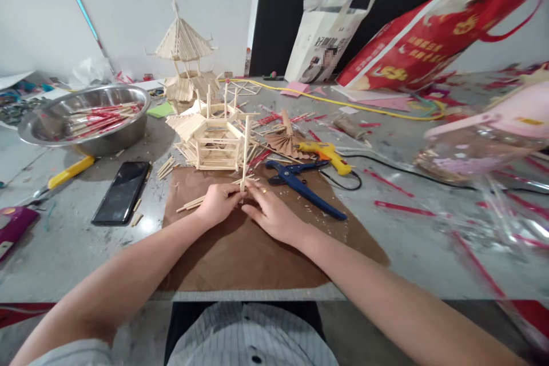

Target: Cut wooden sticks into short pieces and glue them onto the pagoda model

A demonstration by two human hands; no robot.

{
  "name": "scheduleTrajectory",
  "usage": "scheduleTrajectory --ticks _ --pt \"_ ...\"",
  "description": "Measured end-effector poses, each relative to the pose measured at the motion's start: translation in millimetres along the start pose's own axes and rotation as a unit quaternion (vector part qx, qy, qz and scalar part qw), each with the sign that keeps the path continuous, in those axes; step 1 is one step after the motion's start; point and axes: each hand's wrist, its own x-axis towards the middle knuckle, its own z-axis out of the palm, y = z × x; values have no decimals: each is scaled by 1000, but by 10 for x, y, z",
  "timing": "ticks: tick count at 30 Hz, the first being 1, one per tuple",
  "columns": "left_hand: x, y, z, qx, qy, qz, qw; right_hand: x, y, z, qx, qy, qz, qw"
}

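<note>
My left hand [219, 203] and my right hand [274, 213] meet over the brown sheet. Between their fingertips stands a narrow upright piece of wooden sticks [246, 151], its lower end hidden by my fingers. Both hands are closed on that piece. Just behind it sits a half-built wooden stick model [218, 146] with railings and upright posts. Several loose wooden sticks [191, 204] lie beside my left hand. To the right of my right hand are blue cutting pliers [306, 187] and a yellow hot glue gun [328, 154].
A brown sheet [274, 263] covers the table's front middle. At left are a phone [121, 193], a yellow-handled tool [71, 172] and a steel bowl [132, 126] of sticks. Behind rises a stick pagoda [183, 46]. White [321, 34] and red [422, 40] bags stand at the back.
</note>
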Motion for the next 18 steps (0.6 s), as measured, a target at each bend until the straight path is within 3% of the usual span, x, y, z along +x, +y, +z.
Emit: scheduleTrajectory --ticks 3,7,11,14,18 --pt "12 -33 1 19 20 12 1000 -69 18 -61 -37 -41 -8 998" --pt "15 -14 -14 37 16 19 999 -172 122 -384 -116 13 60 991" --pt "8 28 -28 41 14 25 999 -278 291 -682 -317 -13 166 934" --pt "5 44 -33 42 10 27 999 -317 381 -721 -370 -90 236 894" --pt "5 34 -34 45 16 27 998 -307 429 -675 -361 -109 254 891"
